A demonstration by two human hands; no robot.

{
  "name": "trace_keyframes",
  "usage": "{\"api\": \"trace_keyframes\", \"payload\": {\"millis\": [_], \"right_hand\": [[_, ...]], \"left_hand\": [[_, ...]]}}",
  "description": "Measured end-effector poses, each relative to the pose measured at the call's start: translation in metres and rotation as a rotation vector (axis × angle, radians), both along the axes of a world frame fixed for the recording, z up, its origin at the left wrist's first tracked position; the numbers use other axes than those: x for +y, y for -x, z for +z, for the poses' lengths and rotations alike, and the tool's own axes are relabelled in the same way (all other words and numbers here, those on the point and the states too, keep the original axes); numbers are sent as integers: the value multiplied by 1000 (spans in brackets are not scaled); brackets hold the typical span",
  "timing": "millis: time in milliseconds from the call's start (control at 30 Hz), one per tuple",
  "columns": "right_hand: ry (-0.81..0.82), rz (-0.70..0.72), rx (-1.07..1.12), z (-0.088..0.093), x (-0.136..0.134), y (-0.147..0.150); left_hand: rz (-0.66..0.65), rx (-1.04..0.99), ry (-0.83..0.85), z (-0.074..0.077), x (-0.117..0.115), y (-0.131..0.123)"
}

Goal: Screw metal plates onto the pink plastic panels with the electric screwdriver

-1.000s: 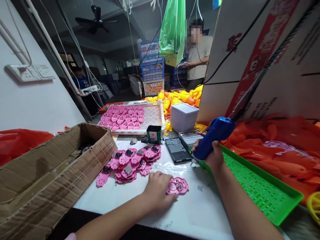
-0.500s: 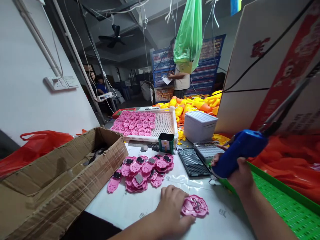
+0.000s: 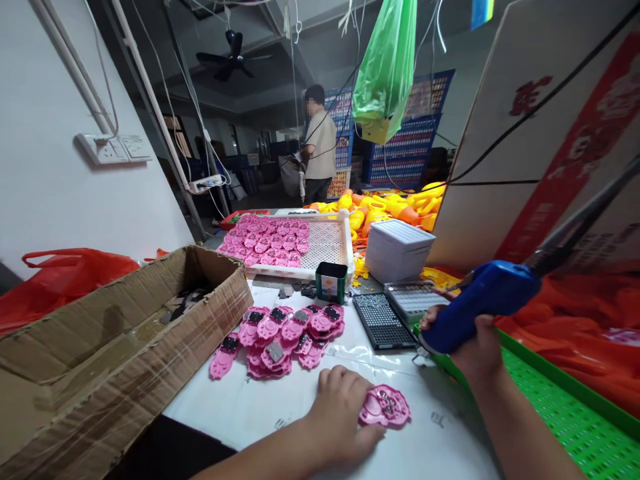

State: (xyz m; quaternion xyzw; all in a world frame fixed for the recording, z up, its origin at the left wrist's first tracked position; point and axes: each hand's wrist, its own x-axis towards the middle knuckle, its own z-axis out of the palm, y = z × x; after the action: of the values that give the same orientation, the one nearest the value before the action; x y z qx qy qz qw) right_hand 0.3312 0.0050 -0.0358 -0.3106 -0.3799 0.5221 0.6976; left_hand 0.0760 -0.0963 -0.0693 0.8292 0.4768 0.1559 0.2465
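Left hand (image 3: 341, 412), six o'clock, holds a pink piece (image 3: 387, 405) — right hand (image 3: 480, 352), four o'clock, grips a blue tool (image 3: 486, 299).

Beyond the far edge of my worktable (image 3: 425, 443), I see a dim room with a dark ceiling fan (image 3: 234, 60) and stacked blue crates (image 3: 400, 152); off the left edge rises a white wall (image 3: 45, 193) carrying power sockets (image 3: 113, 149).

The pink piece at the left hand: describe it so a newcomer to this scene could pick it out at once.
Find the white table between the long cardboard box and the green tray. Near its front, the left hand touches one end of the pink piece. It lies apart from the heap of pieces behind, many with black or grey squares, and shows shiny metal bits.
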Motion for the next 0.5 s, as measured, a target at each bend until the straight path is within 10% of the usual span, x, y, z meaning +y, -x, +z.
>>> {"api": "trace_keyframes", "payload": {"millis": [500], "right_hand": [[22,-2,13,3,1,1]], "left_hand": [[-20,57,-8,6,1,-1]]}}
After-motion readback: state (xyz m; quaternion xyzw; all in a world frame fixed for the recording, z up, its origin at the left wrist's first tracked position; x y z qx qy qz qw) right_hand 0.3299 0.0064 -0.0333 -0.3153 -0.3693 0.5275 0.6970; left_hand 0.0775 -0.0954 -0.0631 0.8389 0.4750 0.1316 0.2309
